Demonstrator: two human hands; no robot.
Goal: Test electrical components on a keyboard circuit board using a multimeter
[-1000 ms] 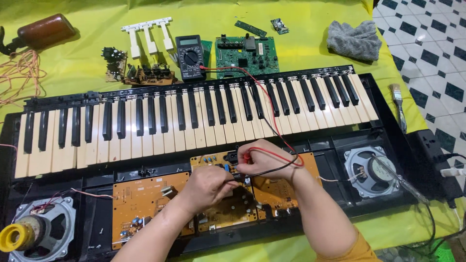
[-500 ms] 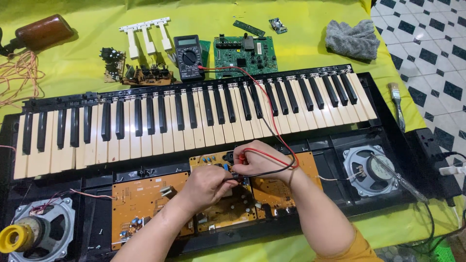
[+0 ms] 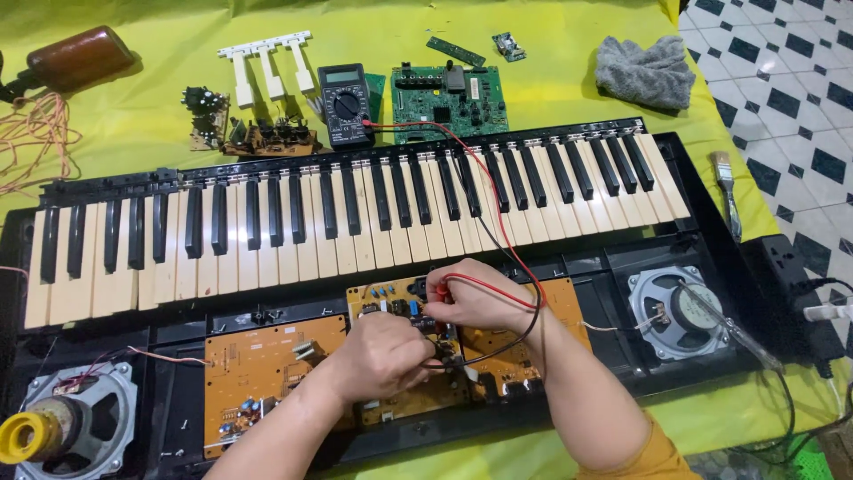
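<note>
An opened black electronic keyboard (image 3: 355,204) lies on a yellow cloth, with its orange circuit boards (image 3: 267,364) exposed below the keys. My right hand (image 3: 475,298) pinches a red test probe against the middle board (image 3: 391,298). My left hand (image 3: 382,356) is closed on what looks like a black probe, just below and left of the right hand, over the same board. A red lead (image 3: 498,204) and a black lead run across the keys from a dark multimeter (image 3: 346,102) behind the keyboard. The probe tips are hidden by my fingers.
Two speakers (image 3: 680,311) (image 3: 75,418) sit at the keyboard's ends. Behind it lie a green circuit board (image 3: 449,93), small boards (image 3: 267,138), loose white keys (image 3: 267,67), a grey rag (image 3: 644,71) and a brown object (image 3: 80,55). A brush (image 3: 727,182) and power strip (image 3: 795,276) are on the right.
Both hands stay on the middle board and have only shifted slightly; the leads and everything else lie as before.
</note>
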